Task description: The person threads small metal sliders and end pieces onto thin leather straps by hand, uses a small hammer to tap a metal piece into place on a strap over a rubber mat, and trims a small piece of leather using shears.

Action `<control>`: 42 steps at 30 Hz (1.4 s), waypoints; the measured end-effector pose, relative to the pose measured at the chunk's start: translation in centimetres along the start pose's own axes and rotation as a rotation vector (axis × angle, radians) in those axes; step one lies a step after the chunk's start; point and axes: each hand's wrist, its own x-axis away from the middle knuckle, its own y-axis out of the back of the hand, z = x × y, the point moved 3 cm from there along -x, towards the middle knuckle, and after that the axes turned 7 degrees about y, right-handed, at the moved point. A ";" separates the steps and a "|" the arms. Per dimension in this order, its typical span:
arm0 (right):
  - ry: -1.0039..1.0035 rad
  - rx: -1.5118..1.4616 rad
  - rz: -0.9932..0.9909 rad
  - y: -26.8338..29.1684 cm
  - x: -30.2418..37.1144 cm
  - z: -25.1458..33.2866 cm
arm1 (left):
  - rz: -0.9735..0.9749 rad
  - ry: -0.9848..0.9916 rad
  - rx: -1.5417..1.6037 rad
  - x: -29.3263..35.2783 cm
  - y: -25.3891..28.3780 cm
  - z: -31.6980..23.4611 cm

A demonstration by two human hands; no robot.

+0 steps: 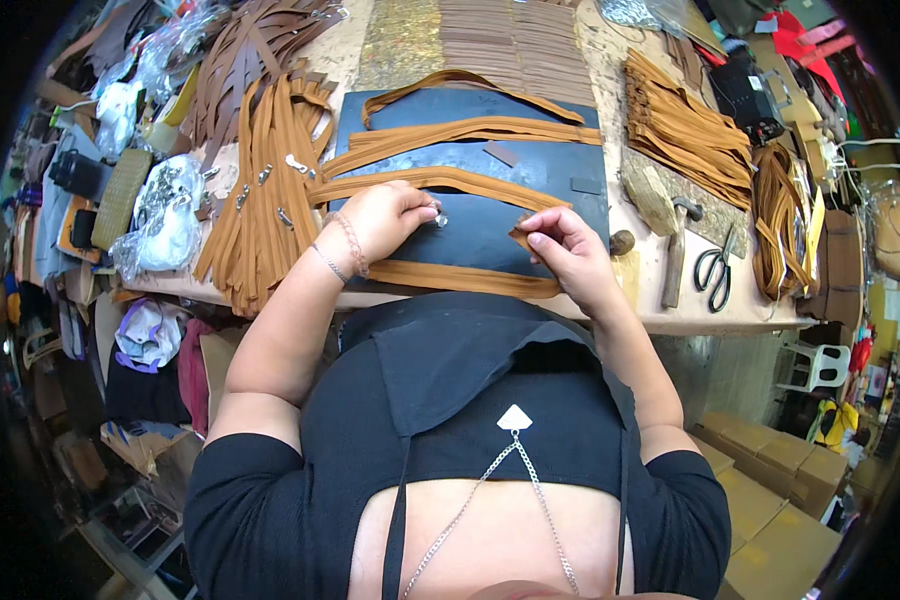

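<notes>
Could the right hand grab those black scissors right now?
Probably yes: the scissors lie uncovered on the table. The hammer lies between them and the right hand, so the hand would likely pass over it, and might first let go of the brown piece it pinches.

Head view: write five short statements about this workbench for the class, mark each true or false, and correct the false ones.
1. The scissors lie to the right of the hammer. True.
2. The left hand holds the hammer. False: it pinches a small shiny piece.
3. Brown zipper tapes lie on both sides of the dark mat. True.
4. The scissors have red handles. False: they are black.
5. The right hand pinches a brown piece. True.
</notes>
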 end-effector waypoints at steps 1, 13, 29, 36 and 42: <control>0.025 0.018 0.000 0.0 0.1 -0.1 | 0.009 -0.008 -0.003 -0.1 0.0 -0.1; 0.670 0.651 0.158 -4.1 -0.9 5.5 | 0.227 -0.327 0.262 1.6 -0.2 -5.5; 0.613 0.618 0.092 -4.1 -0.2 5.6 | 0.203 0.053 0.811 1.2 -1.7 -5.9; 0.680 0.661 0.023 -4.3 0.6 6.3 | 0.287 0.164 0.977 1.9 -1.3 -6.1; 0.568 0.489 0.026 -3.8 0.2 6.7 | 0.300 0.198 1.162 2.6 0.2 -6.5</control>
